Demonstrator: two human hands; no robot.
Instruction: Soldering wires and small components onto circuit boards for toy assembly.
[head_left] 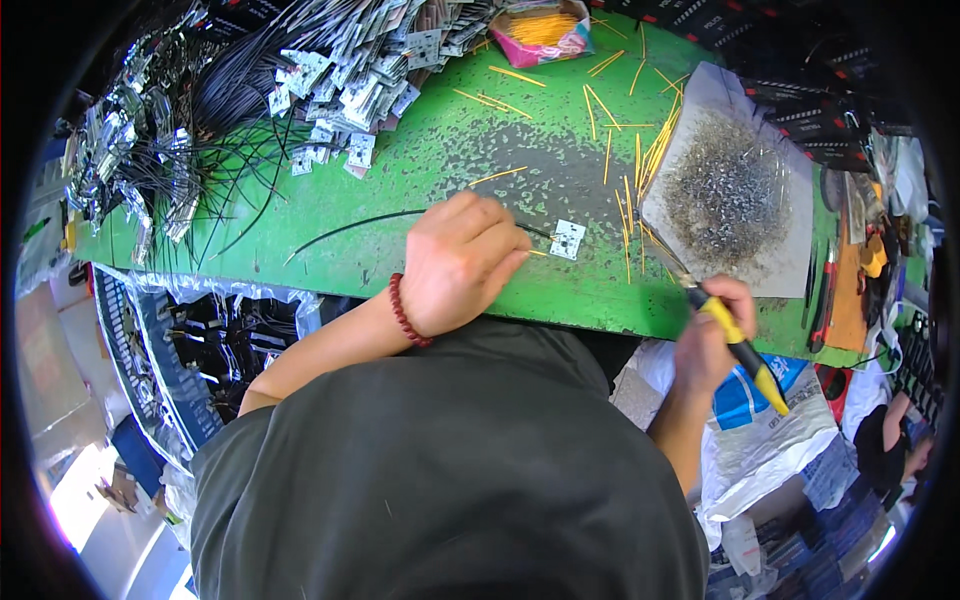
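My left hand (pixel 465 255) is closed over a black wire (pixel 350 222) that passes under the fingers. At the wire's right end lies a small white circuit board (pixel 567 240), flat on the green table. A thin yellow piece (pixel 537 252) pokes out beside the fingertips. My right hand (pixel 712 335) grips a soldering iron (pixel 735 340) by its black and yellow handle. Its metal tip slants up and left, near the edge of a pale sheet (pixel 785 270) and the thin yellow pieces (pixel 655 160) there; contact cannot be made out.
Dark and silvery crumbs (pixel 725 190) cover the sheet. A big heap of wired boards (pixel 350 70) fills the far left of the green table (pixel 340 260). More yellow pieces stand in a pink box (pixel 543 35) at the back. Red-handled pliers (pixel 825 300) lie at right.
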